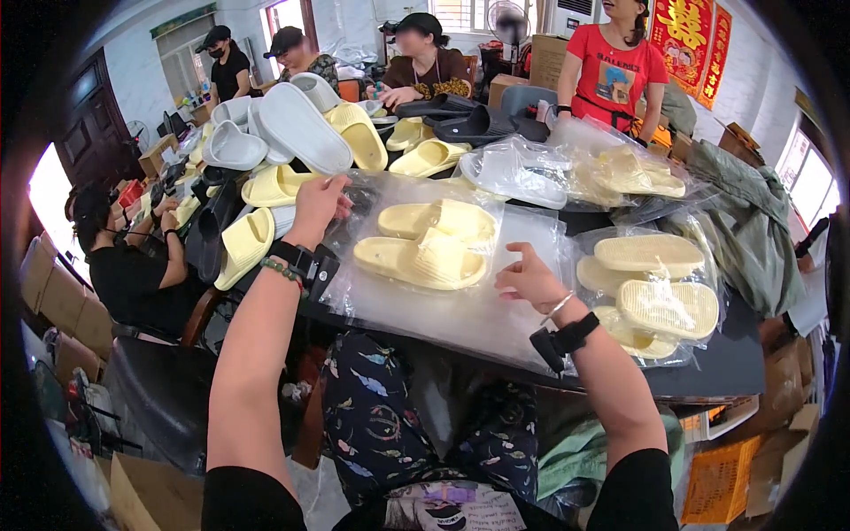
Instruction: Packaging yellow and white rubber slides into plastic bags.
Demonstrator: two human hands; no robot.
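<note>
A pair of pale yellow slippers (425, 246) lies inside a clear plastic bag (425, 310) on the dark table (717, 367) in front of me. My left hand (319, 205) pinches the bag's upper left corner. My right hand (529, 279) presses and grips the bag's right edge, just right of the slippers. Both wrists wear black bands.
Bagged yellow slippers (651, 283) lie stacked at my right, with more bags (611, 168) behind. Loose white, yellow and black slippers (301, 133) are piled at the far left. Several people sit or stand around the table; one seated person (133, 265) is close on my left. Cardboard boxes stand on the floor.
</note>
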